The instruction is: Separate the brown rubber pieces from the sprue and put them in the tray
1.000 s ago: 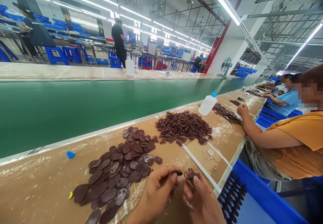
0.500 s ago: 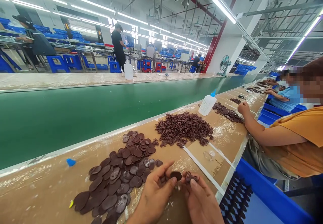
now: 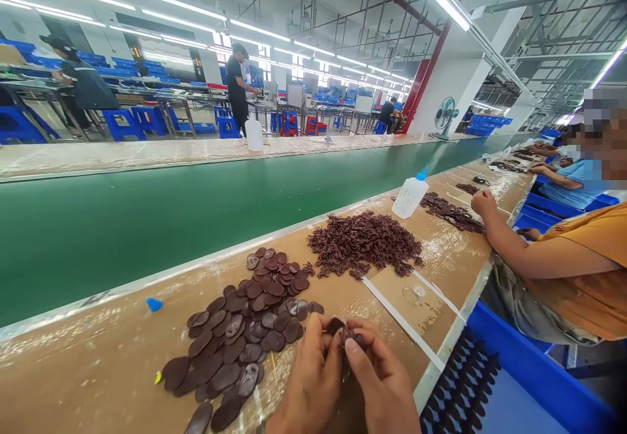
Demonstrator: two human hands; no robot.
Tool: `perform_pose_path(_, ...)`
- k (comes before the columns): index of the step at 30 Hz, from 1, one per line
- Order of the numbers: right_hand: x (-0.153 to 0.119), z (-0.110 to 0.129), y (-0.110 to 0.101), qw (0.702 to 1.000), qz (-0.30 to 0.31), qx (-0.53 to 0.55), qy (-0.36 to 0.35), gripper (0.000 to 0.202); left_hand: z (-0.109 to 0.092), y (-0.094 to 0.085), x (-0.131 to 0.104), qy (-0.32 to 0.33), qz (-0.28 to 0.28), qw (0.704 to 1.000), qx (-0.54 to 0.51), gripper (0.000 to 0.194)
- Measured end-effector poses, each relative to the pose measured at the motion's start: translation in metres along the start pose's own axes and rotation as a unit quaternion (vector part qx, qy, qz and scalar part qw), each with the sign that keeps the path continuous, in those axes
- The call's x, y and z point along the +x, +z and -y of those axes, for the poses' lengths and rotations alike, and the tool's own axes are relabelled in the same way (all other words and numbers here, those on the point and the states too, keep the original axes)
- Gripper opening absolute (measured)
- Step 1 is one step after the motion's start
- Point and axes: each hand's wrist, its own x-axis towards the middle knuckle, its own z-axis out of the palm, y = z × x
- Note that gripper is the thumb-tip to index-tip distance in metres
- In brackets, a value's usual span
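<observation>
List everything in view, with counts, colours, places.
Table: one, brown, foreground
Belt: one, green, beyond table
Ovals: many, dark brown, on table
Knots: many, brown, heap on table
Bottles: two, whitish, either side of belt
Bits: two, blue and yellow, left of ovals
Bins: several, blue, right, background
Fan: one, green, background
Stools: several, blue, red, background
Lights: several, white, ceiling
People: several, mixed clothing, right, background
Held oval: one, dark brown, bottom centre
Held knot: one, brown, beside it
Left hand: one, at held oval
Right hand: one, at held knot
</observation>
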Motion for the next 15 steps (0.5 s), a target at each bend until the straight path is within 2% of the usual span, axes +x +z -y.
perform_pose_path(3, -0.0007, 0.0025, 0.0029, 0.999, 0.037, -0.014, 0.011, 0.037, -0.0088, -0.0007, -0.0029, 0.002, 0.012, 1.000, -0.027, 0.026)
perform_pose_path(11, 0.0040, 0.0048, 0.0012, 0.997, 0.047, -0.067, -0.007, 0.029, -0.0060, -0.0049, -0.0001, 0.014, -0.010, 0.999, 0.047, 0.019)
perform_pose_path(15, 0.0062, 0.0036, 0.0011, 0.996, 0.041, -0.080, -0.011, 0.028, -0.0101, -0.0053, -0.0025, -0.008, -0.021, 0.997, 0.076, 0.016)
